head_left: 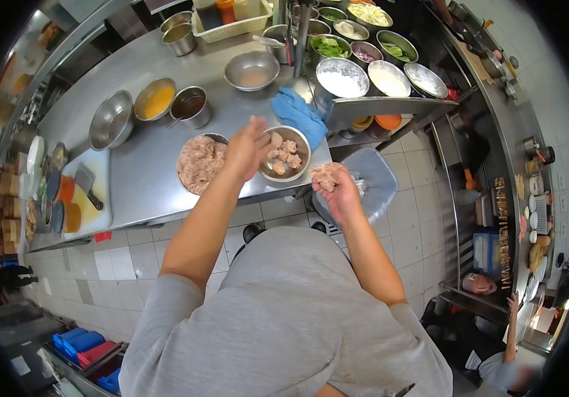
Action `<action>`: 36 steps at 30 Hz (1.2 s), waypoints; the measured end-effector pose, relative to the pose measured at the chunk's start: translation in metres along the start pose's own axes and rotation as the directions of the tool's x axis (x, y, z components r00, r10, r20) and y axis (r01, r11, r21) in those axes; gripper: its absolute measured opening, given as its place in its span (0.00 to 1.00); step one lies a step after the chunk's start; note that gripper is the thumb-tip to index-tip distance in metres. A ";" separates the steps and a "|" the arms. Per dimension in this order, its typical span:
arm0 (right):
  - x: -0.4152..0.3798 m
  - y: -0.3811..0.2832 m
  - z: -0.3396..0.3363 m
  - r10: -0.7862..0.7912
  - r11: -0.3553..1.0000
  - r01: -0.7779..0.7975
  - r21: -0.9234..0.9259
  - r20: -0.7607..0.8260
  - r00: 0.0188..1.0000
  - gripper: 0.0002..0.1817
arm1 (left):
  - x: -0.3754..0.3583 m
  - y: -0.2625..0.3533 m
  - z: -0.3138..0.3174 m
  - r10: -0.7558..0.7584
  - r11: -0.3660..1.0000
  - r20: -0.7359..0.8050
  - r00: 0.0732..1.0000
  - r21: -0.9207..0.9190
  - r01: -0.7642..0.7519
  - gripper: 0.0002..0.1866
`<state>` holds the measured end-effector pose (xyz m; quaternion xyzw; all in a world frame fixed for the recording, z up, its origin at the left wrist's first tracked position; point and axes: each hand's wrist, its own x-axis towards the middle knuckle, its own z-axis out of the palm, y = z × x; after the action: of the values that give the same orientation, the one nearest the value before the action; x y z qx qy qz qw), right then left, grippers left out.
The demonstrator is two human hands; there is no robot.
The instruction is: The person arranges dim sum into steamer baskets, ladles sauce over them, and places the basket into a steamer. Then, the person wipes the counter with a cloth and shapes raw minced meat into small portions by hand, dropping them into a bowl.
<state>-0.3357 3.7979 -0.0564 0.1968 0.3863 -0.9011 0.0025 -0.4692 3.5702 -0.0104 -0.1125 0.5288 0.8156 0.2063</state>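
Shaping lumps of minced meat at the steel table

The big bowl of mince is sitting at nine o'clock of the small bowl of formed lumps. The left hand is hovering over them, fingers loosely spread and holding nothing; the right hand, at four o'clock, is curling its fingers around a meat lump. Pressing gently should be keeping the lump whole.

The steel surface in front of me carries a bowl of minced meat at its near edge, and just beside it a smaller bowl of meatballs by the near right corner. Behind that bowl lies a blue cloth. Farther in stand an empty bowl, a pot of dark sauce, a bowl of yellow liquid and a tilted bowl. A white cutting board with a cleaver lies at the left end.
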 end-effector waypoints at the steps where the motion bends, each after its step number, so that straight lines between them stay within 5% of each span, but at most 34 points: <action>1: -0.003 0.001 0.003 0.040 0.993 -0.035 -0.113 0.039 0.998 0.15 | 0.001 0.000 0.001 0.067 0.997 -0.033 0.997 -0.039 -0.068 0.28; 3: -0.007 0.010 0.005 0.081 0.973 -0.064 -0.221 0.067 0.994 0.17 | -0.011 0.000 -0.001 0.042 0.996 0.013 0.999 0.080 -0.043 0.29; 5: -0.011 0.025 0.003 0.069 0.843 0.092 -0.530 0.277 0.959 0.24 | -0.031 -0.005 0.000 0.011 0.980 0.058 0.998 0.196 -0.022 0.33; 6: -0.018 0.023 0.013 0.067 0.843 0.090 -0.530 0.271 0.960 0.24 | -0.044 -0.009 0.002 -0.120 0.906 0.186 0.975 0.423 0.031 0.29; 7: -0.026 0.018 0.022 0.005 0.693 0.251 -0.676 0.353 0.936 0.23 | -0.053 -0.014 0.003 -0.271 0.777 0.275 0.922 0.628 0.041 0.26; 9: -0.032 0.014 0.034 -0.080 0.338 0.472 -0.814 0.474 0.877 0.24 | -0.060 -0.031 0.003 -0.285 0.744 0.328 0.901 0.668 -0.008 0.24; 16: -0.027 0.010 0.044 -0.084 0.407 0.419 -0.812 0.423 0.902 0.26 | -0.064 -0.040 0.005 -0.162 0.679 0.275 0.948 0.728 -0.095 0.17; 18: -0.027 0.011 0.047 -0.192 0.223 0.544 -0.809 0.511 0.838 0.24 | -0.066 -0.035 0.004 -0.138 0.639 0.244 0.960 0.763 -0.102 0.16; 22: -0.021 0.012 0.045 -0.181 0.240 0.531 -0.813 0.500 0.847 0.25 | -0.066 -0.028 0.002 -0.105 0.616 0.214 0.971 0.781 -0.105 0.11; 24: -0.011 0.022 0.035 -0.156 0.382 0.434 -0.816 0.406 0.900 0.24 | -0.067 -0.024 0.003 -0.100 0.567 0.230 0.968 0.813 -0.134 0.10; 25: -0.008 0.023 0.032 -0.184 0.363 0.442 -0.820 0.402 0.897 0.24 | -0.070 -0.025 0.003 -0.079 0.645 0.232 0.970 0.753 -0.128 0.09; 29: -0.007 0.019 0.041 0.002 0.818 0.162 -0.553 0.283 0.959 0.16 | -0.070 -0.024 0.001 -0.169 0.900 0.223 0.960 0.433 0.058 0.07; 31: -0.010 -0.002 0.050 0.198 0.886 -0.053 -0.460 0.273 0.941 0.20 | -0.066 -0.025 0.002 -0.195 0.948 0.254 0.947 0.295 0.116 0.07; 36: -0.003 0.004 0.043 0.146 0.945 -0.056 -0.322 0.262 0.954 0.23 | -0.057 -0.019 0.000 -0.236 0.972 0.299 0.925 0.074 0.224 0.13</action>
<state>-0.3477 3.7647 -0.0317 0.0830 0.5083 -0.8464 0.1353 -0.4092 3.5644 -0.0032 -0.0423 0.4894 0.7830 0.3817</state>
